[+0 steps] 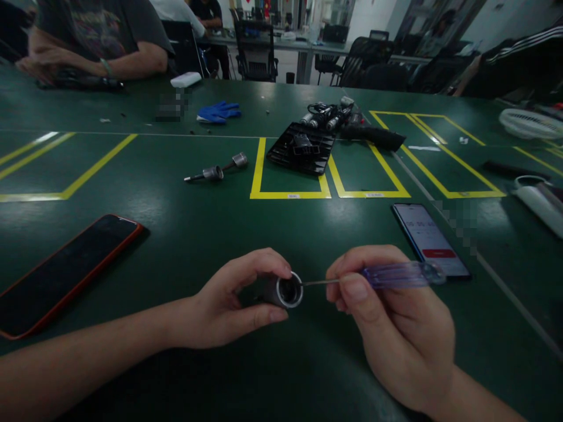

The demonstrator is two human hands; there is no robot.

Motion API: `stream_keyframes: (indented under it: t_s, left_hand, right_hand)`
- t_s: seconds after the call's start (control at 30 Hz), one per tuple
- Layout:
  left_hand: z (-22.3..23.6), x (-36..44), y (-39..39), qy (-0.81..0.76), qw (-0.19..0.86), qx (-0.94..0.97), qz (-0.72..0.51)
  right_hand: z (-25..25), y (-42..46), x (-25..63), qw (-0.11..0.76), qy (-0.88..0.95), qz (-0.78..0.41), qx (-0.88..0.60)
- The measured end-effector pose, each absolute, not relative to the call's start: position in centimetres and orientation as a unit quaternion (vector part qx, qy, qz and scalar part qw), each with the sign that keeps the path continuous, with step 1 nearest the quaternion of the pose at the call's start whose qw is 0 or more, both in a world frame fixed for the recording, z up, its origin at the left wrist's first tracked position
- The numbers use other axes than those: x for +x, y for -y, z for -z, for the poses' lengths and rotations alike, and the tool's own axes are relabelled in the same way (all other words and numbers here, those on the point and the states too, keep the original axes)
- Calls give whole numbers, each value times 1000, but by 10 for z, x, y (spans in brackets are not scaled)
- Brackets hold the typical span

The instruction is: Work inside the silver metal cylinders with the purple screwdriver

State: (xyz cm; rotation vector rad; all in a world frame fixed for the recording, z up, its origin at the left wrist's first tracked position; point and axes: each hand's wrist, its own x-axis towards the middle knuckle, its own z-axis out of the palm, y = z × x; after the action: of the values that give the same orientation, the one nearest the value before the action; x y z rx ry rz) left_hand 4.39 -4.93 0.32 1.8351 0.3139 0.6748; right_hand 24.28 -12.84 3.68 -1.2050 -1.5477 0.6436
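Observation:
Between the thumb and fingers of my left hand (237,299) is a small grey metal cylinder (272,293), its round open end turned toward the right. My right hand (400,328) grips a screwdriver (391,275) with a clear purple handle. Its thin shaft points left, and the tip is at the rim of the cylinder's opening; I cannot tell how far inside it reaches. Farther up the table lie two similar metal cylinders with thin stems, the nearer cylinder (213,173) and the farther cylinder (240,159).
A phone in a red case (65,269) lies at left, a lit phone (431,240) at right. Beyond are a black vented plate (303,146), bundled cables (328,114), a black tube (373,136) and a blue glove (219,111). A person (101,41) sits across the green table (185,223).

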Motion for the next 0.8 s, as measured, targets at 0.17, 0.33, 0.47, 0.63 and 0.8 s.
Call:
stream_keyframes:
  t_s: [0.17,0.33,0.47,0.63,0.8]
  left_hand:
    - [-3,44,50,-131,557,773,-275]
    - [-4,44,52,-140,554,772,-277]
    - [-4,45,52,-139,552,773,-280]
    - [-2,44,52,-134,568,765,-272]
    - [0,44,55,-159,602,736,-265]
  right_hand:
    - [-36,128,244,512,648,-273,-494]
    - [-35,126,243,514,650,-268,-491]
    - [-35,127,243,516,649,-274,-487]
    - [-35,127,244,513,653,-278,-483]
    - [-35,125,243,497,659,-284,-488]
